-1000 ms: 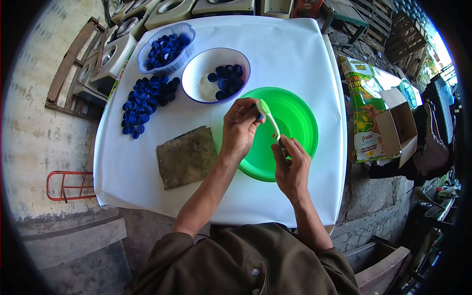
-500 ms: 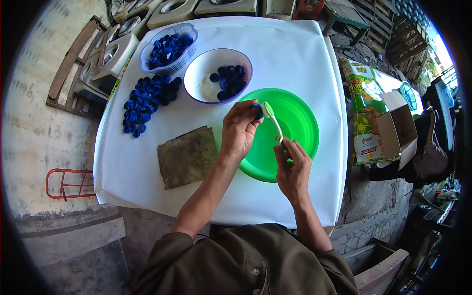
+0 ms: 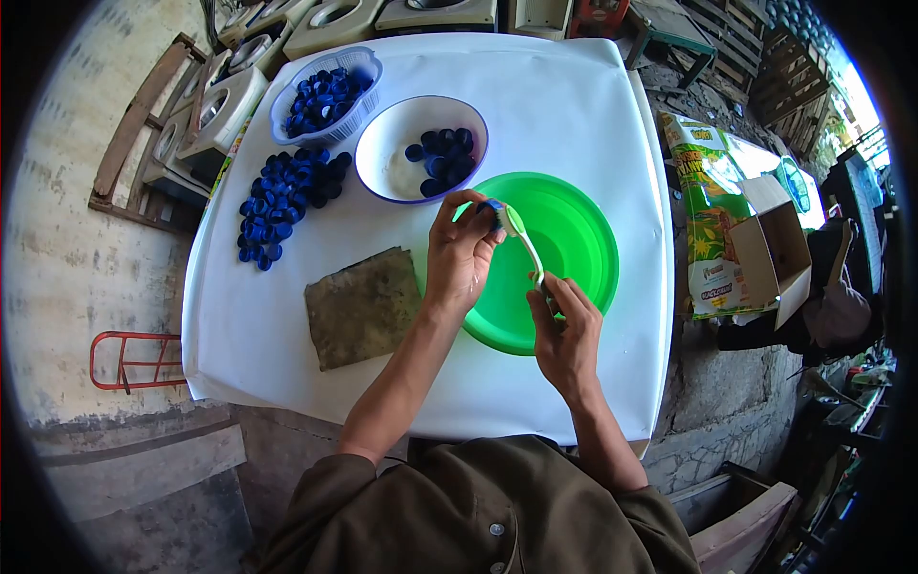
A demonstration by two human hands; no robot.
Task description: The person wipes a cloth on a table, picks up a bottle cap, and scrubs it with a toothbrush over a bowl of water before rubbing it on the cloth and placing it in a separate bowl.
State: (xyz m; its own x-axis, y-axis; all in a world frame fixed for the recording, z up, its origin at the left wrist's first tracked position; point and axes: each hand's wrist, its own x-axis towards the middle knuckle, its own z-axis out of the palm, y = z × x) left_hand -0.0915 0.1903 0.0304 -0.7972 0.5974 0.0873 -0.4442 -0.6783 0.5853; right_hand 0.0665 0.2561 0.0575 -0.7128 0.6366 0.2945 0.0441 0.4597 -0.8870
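A blue bottle cap is pinched in the fingers of my left hand, above the left rim of a green basin. My right hand grips the handle of a green and white toothbrush, whose bristles touch the cap. Behind my left hand stands a white bowl with several blue caps on its right side. To its upper left is a pale blue basket full of blue caps. Many loose caps lie in a pile below the basket.
A brown mat lies left of my left forearm on the white-covered table. Right of the table are an open cardboard box and a colourful printed sack. A red metal frame stands at the left.
The toothbrush head has shifted slightly left and down against the cap, and my right hand has moved slightly left with the handle. My left hand still holds the cap.
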